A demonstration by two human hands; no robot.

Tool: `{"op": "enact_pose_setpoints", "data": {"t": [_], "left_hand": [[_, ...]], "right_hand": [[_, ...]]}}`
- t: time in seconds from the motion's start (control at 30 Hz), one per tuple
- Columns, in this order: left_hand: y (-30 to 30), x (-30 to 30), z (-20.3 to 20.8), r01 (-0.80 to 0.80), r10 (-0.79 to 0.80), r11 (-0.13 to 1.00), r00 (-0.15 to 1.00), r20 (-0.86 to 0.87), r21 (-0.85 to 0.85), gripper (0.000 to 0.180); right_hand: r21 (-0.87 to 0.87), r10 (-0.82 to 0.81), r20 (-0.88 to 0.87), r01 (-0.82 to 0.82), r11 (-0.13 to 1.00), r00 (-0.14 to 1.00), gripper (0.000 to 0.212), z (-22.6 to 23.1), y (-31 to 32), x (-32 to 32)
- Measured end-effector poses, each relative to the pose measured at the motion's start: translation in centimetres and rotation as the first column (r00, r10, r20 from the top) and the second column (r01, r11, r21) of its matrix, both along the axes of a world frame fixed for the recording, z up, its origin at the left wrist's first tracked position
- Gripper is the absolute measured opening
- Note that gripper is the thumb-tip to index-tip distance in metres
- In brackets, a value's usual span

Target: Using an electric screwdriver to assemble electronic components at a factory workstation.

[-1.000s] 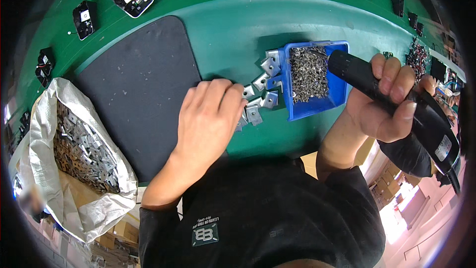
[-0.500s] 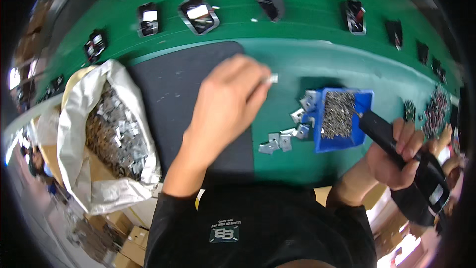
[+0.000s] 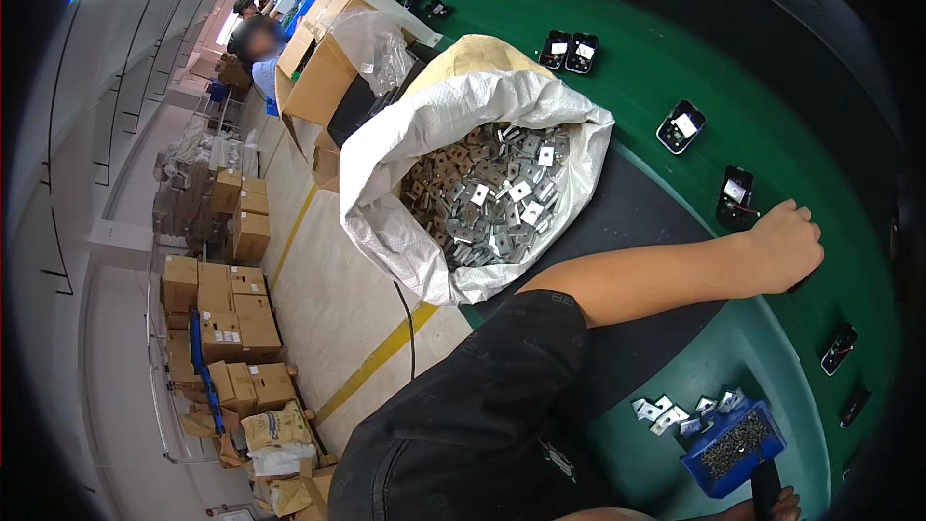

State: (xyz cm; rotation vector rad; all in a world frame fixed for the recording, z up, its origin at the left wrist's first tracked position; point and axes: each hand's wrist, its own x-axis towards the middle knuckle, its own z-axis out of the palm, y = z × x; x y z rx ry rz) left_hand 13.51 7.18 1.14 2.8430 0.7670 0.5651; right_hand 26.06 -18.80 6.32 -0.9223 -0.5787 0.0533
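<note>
My left hand [image 3: 786, 249] reaches far over the green belt with its fingers curled closed. A dark edge shows beneath it, but what it grips is mostly hidden. Just left of that hand lies a black casing [image 3: 736, 195] with a white label and a red wire. At the lower right my right hand [image 3: 779, 506], partly cut off, is wrapped round a black electric screwdriver [image 3: 765, 488]. The screwdriver overlaps the near edge of a blue bin [image 3: 716, 484] full of small screws [image 3: 735, 444]. Several square metal plates [image 3: 666, 415] lie beside the bin.
A white woven sack [image 3: 381, 159] of metal plates [image 3: 482, 195] stands open left of my forearm, on a dark mat [image 3: 641, 212]. More black casings [image 3: 681, 127] line the green belt [image 3: 627, 87]. Cardboard boxes [image 3: 253, 236] stack along the floor; a person [image 3: 260, 48] is far back.
The view has swung left, bringing the floor and boxes in. My left hand has gone from above the mat out to the belt. My right hand still holds the screwdriver by the bin.
</note>
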Motion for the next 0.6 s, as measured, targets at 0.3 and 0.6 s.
{"op": "enact_pose_setpoints", "data": {"t": [0.3,0.6], "left_hand": [[0.2,1.4,-0.9,0.051,-0.045,0.995,0.996,0.075,-0.084,0.009],[-0.5,1.9,-2.2,-0.005,0.079,0.938,0.977,0.198,-0.345,0.009]], "right_hand": [[-0.063,-0.006,-0.059,0.002,0.998,0.998,0.037,0.9,-1.0,-0.6],[-0.057,0.03,-0.099,-0.036,0.998,0.995,0.009,0.5,-0.9,-0.5]]}}
